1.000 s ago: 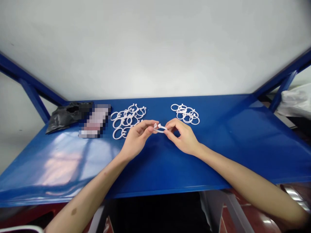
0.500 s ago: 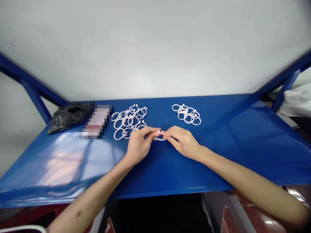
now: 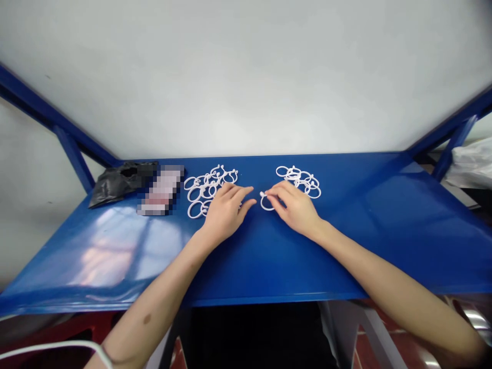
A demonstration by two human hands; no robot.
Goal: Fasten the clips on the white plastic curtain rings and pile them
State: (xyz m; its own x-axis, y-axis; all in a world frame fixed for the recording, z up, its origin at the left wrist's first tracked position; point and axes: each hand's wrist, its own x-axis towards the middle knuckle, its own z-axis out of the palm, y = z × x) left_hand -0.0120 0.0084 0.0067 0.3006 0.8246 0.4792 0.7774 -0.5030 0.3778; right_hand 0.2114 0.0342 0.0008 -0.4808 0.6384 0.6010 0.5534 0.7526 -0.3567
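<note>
A single white plastic ring point(image 3: 266, 202) is pinched in my right hand point(image 3: 295, 210), just above the blue table point(image 3: 365, 225). Beyond that hand lies a small pile of closed white rings point(image 3: 302, 180). My left hand point(image 3: 225, 210) has its fingers stretched out and holds nothing. It hovers over the near edge of a larger heap of white rings point(image 3: 207, 187) to the left.
A crumpled black bag point(image 3: 121, 179) and a blurred pinkish packet point(image 3: 161, 190) lie at the table's back left. Blue frame struts rise at both back corners. A white wall stands behind. A white bag point(image 3: 471, 164) sits off the right side.
Both hands held one ring between them; now my left hand has let go and moved left toward the larger heap. My right hand carries the ring toward the small pile.
</note>
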